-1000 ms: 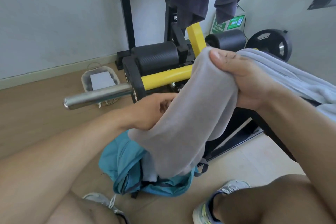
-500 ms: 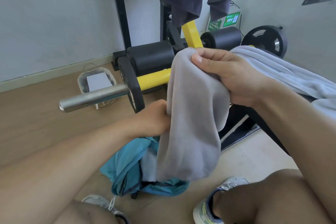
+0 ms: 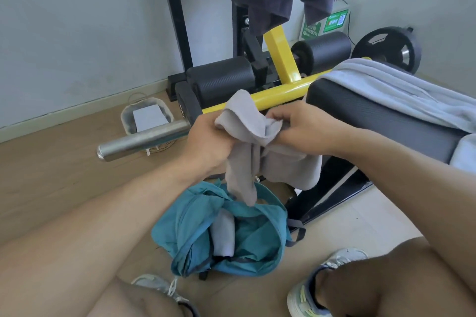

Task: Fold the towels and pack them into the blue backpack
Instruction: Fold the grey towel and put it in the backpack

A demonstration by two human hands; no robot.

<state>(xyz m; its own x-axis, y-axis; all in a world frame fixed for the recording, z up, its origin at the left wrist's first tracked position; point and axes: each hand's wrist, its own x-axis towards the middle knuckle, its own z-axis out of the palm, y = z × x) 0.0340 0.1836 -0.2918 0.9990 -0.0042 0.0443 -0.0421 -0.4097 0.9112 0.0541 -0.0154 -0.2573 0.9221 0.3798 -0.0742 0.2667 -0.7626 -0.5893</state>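
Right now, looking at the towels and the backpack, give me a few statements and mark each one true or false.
1. Both hands hold the grey towel. True: the left hand and the right hand both grip it.
2. The blue backpack is zipped shut. False: it lies open on the floor.
3. A folded towel is already inside the backpack. True.
4. The padded bench is bare. False: a light blue towel lies on it.
5. The grey towel is neatly folded flat. False: it is bunched and hangs down over the backpack.
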